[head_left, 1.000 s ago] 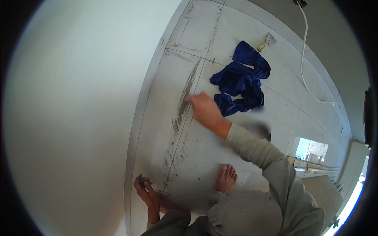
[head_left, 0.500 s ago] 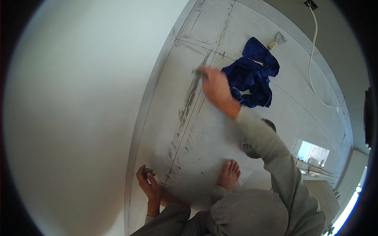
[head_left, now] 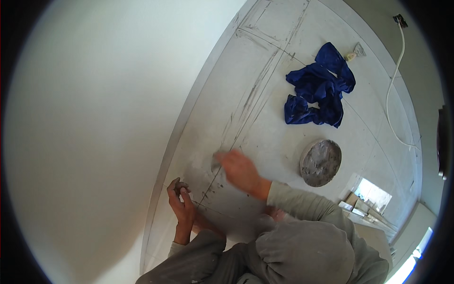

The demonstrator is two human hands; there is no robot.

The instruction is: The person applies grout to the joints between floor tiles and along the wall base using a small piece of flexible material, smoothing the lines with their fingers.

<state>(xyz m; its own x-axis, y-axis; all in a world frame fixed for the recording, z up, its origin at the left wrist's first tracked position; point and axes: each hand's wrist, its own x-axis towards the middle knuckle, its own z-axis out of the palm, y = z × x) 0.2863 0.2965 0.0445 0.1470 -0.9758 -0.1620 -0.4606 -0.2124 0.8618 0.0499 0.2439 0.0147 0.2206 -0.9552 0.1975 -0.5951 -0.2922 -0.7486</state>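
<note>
My right hand [head_left: 241,173] is closed on a small grey spreader [head_left: 216,163], smeared by motion, at the floor beside a tile joint [head_left: 217,176]. Dark grey smears and crumbs of grout lie along this joint. Cupped near the wall, my left hand [head_left: 183,208] holds a lump of dark grey grout [head_left: 181,187] between thumb and fingers. To the right of my right hand stands a round bowl [head_left: 302,158] with grey grout paste in it.
A crumpled dark blue cloth [head_left: 324,85] lies on the tiled floor, with a putty knife [head_left: 357,51] beyond it. A white wall [head_left: 104,118] rises at left. At right a white cable [head_left: 390,94] hangs from a wall box. Boards [head_left: 366,210] lie at lower right.
My right hand has swept back toward me along the joint, and the dark smears at the far part look thinner. The bowl, formerly behind my forearm, now shows fully. The view has shifted.
</note>
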